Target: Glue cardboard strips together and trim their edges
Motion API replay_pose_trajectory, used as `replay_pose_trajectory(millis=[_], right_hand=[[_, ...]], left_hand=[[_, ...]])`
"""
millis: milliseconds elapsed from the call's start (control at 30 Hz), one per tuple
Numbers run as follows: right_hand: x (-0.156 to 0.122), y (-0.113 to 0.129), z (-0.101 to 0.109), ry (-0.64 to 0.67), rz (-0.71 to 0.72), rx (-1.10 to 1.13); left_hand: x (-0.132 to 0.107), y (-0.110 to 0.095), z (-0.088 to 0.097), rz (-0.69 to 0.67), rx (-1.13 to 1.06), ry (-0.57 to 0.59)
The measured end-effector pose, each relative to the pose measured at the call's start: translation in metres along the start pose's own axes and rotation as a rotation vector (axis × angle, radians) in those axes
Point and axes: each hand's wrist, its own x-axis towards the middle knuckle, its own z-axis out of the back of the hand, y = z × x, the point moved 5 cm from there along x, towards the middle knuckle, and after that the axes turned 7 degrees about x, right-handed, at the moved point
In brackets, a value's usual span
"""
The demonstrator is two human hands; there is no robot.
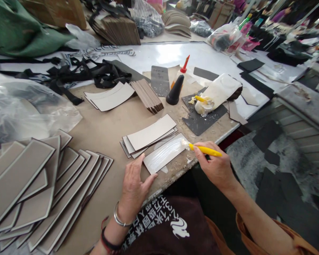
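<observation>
A pale rectangular panel [163,154] lies near the table's front edge, streaked with wet white glue. My right hand [215,164] grips a yellow-handled glue brush [206,150], its whitish bristles touching the panel's right end. My left hand [135,184] rests at the panel's left end, thumb and fingers spread apart along its edges. Just behind lies a small stack of similar panels [151,132]. A white glue bottle [218,92] lies on its side at the right, with another yellow brush [201,99] in its cut opening.
Many grey panels with light borders [69,191] spread over the left. A black cone [175,90] and a red-tipped bottle [185,64] stand mid-table. Behind the panels sit a bundle of strips [147,95], black straps [103,72] and a clear plastic bag [29,109].
</observation>
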Motion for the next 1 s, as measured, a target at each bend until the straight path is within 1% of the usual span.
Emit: replay_pose_trajectory(millis=[67, 133, 233, 333, 500, 600, 667, 700, 833, 933, 1000], right_hand=[[-0.005, 0.017, -0.007, 0.049, 0.001, 0.111], [-0.009, 0.032, -0.016, 0.077, -0.030, 0.240], [-0.014, 0.044, -0.031, 0.115, -0.117, 0.412], [-0.016, 0.043, -0.045, 0.160, -0.158, 0.478], [-0.011, 0.037, -0.044, 0.073, -0.167, 0.395], [-0.008, 0.040, -0.048, 0.100, -0.168, 0.438], [-0.006, 0.033, -0.050, 0.107, -0.190, 0.434], [-0.005, 0.025, -0.048, 0.085, -0.219, 0.412], [-0.003, -0.021, -0.027, -0.080, -0.359, 0.276], [0.000, -0.045, -0.011, -0.147, -0.357, 0.182], [0.002, -0.051, -0.004, -0.161, -0.319, 0.121]], left_hand=[[0.000, 0.000, 0.000, 0.007, -0.012, 0.007], [-0.001, 0.000, 0.000, 0.017, -0.027, 0.014], [-0.001, 0.001, 0.000, 0.024, -0.040, 0.021], [-0.001, 0.001, 0.000, 0.033, -0.050, 0.021], [-0.001, 0.000, 0.001, 0.040, -0.055, 0.018], [-0.002, 0.000, 0.000, 0.048, -0.061, 0.034], [-0.002, 0.000, 0.001, 0.048, -0.057, 0.038], [-0.002, 0.000, 0.001, 0.048, -0.053, 0.038], [-0.003, 0.002, -0.002, 0.052, -0.040, 0.043], [-0.004, 0.004, -0.005, 0.046, -0.027, 0.036], [-0.004, 0.004, -0.005, 0.034, -0.013, 0.024]])
